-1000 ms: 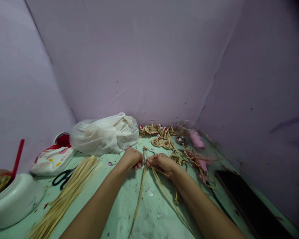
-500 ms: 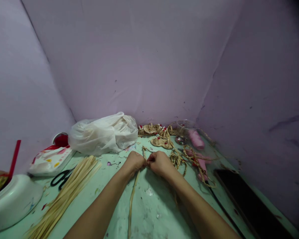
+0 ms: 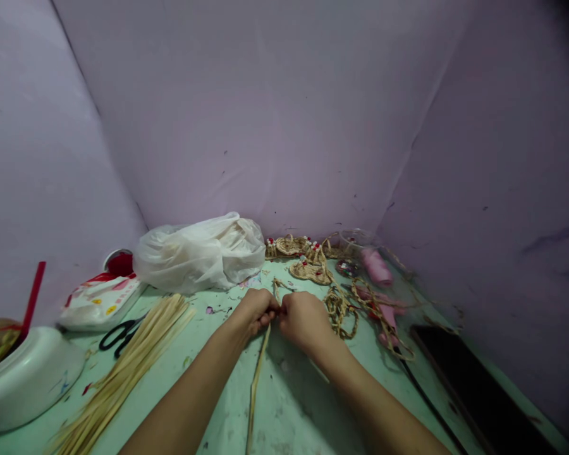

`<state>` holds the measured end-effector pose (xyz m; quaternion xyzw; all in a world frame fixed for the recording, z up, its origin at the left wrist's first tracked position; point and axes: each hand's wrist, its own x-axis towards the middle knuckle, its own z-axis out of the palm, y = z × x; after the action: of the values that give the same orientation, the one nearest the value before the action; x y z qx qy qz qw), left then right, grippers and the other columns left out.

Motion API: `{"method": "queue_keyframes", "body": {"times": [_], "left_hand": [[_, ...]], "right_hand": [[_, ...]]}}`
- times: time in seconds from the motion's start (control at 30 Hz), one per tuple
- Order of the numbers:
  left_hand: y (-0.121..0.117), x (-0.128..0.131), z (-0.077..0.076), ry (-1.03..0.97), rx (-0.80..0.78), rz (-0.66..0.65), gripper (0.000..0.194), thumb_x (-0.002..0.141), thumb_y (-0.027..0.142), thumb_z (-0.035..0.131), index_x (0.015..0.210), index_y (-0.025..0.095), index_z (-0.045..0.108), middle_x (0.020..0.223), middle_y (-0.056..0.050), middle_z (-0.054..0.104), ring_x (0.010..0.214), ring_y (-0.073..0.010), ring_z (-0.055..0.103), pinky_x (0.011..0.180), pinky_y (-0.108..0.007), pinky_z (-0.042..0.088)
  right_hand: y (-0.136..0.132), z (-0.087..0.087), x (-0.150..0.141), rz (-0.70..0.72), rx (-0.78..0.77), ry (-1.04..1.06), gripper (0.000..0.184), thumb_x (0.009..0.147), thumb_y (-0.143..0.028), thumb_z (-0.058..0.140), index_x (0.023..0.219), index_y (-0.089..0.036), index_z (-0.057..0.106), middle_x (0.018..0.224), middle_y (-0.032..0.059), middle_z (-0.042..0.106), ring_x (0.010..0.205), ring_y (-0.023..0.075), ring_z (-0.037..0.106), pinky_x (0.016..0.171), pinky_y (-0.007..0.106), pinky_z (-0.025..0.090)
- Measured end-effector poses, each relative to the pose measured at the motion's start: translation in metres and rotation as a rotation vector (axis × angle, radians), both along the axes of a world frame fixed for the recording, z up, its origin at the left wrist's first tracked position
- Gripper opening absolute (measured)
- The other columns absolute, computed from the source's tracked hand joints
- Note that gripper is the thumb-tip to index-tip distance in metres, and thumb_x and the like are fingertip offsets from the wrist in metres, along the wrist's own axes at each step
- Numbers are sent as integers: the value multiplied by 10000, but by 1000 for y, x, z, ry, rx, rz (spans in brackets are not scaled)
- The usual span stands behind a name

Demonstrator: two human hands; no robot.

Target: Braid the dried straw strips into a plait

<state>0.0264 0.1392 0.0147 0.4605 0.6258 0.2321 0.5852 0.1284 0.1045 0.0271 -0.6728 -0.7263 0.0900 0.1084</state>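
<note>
In the middle of the table, my left hand (image 3: 257, 311) and my right hand (image 3: 305, 318) meet, fingers closed on a thin braid of straw strips (image 3: 276, 289). The braid's upper end pokes out beyond my fingertips. One loose straw strip (image 3: 256, 385) trails from under my left hand toward the near edge. Other strands on the right are mostly hidden by my right hand and forearm. Just right of my right hand lies a tangle of braided straw cord (image 3: 340, 309). Behind it sit woven straw pieces with red and white beads (image 3: 310, 270).
On the left are a bundle of flat straw strips (image 3: 137, 360), black-handled scissors (image 3: 118, 337), a tissue pack (image 3: 102, 303) and a white bowl (image 3: 33, 379). A white plastic bag (image 3: 199, 253) stands behind. To the right lie pink thread (image 3: 376, 265), a pink glue gun (image 3: 386, 313) and a dark phone-like slab (image 3: 478, 392).
My right hand has turned so its back now faces up, covering the strands it held. The loose strips that hung on its side have swung out of sight under the forearm.
</note>
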Motion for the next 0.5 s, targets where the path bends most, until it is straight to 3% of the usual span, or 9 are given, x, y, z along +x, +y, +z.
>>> {"method": "queue_keyframes", "body": {"times": [0.17,0.3,0.4,0.5], "left_hand": [[4,-4,-3,-64,-76,44,133,496,107,440,381,141,380,280,32,344,245,-26,257,293,-153,103],[5,-7,-4,-42,-90,1,142,506,92,473,395,131,392,300,43,359,244,-15,256,291,-145,99],[5,-10,-4,-63,-83,-28,129,507,102,493,414,126,408,334,38,396,257,-13,270,293,-146,107],[6,-12,-3,-70,-83,-59,106,511,121,494,430,122,426,355,36,417,265,-12,278,295,-149,106]], "right_hand": [[-7,7,-7,123,-22,-123,238,731,-226,473,843,-136,663,816,158,641,780,206,587,682,258,372],[-8,12,-4,148,-17,-161,219,690,-217,494,800,-144,669,785,138,648,745,198,589,631,244,371],[-2,11,6,164,-34,-45,191,652,-228,511,722,-143,666,713,103,647,664,181,572,545,232,349],[5,8,19,247,-251,268,192,665,-219,482,661,-120,646,597,53,611,533,118,517,470,198,323]]}}
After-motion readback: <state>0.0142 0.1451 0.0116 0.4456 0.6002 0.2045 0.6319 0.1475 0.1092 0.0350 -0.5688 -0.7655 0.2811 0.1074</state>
